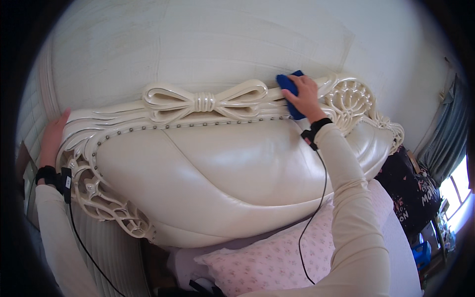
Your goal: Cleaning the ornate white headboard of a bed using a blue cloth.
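Note:
A cream padded headboard [222, 159] with a carved frame and a row of studs spans the view, a carved bow [204, 102] at its top. My right hand [304, 92] grips a blue cloth [290, 91] against the top rail, just right of the bow. The cloth drapes over the rail's front, and part of it shows above the fingers. At the far left, my left hand [55, 131] rests on the frame's upper left corner, fingers pointing up, with no object visible in it.
Behind the headboard rises a pale wall [222, 44] with marks. Below lies a pink floral pillow [274, 256] on the bed. Black printed bags [404, 185], a grey-blue curtain [441, 130] and a blue plastic container [422, 255] are at the right. Thin cables hang from both wrist straps.

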The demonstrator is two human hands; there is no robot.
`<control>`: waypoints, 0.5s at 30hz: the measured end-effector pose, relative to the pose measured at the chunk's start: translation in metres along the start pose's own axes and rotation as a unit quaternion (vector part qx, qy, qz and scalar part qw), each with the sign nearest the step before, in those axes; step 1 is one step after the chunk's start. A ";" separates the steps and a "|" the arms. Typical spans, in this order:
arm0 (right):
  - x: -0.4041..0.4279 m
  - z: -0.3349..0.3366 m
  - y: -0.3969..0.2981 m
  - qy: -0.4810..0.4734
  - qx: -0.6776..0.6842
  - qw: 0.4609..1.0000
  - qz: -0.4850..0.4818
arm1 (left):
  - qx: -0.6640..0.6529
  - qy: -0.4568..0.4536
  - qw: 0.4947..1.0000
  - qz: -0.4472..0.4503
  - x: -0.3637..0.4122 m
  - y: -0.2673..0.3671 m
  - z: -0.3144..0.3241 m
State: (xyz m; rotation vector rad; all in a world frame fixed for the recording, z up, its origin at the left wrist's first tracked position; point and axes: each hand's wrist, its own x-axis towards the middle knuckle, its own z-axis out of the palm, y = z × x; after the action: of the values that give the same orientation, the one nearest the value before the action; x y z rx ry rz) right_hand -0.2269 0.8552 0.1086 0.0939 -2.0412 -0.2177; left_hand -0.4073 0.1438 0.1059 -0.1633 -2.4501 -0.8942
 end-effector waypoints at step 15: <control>-0.003 -0.005 0.124 0.077 -0.119 0.990 0.023 | 0.026 -0.022 0.999 0.019 0.028 -0.031 0.001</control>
State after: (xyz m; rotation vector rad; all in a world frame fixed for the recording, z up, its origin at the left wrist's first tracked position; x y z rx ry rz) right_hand -0.2175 0.9770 0.1324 -0.0837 -1.8472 -0.4113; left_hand -0.4408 0.1186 0.1019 -0.2141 -2.4998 -0.8185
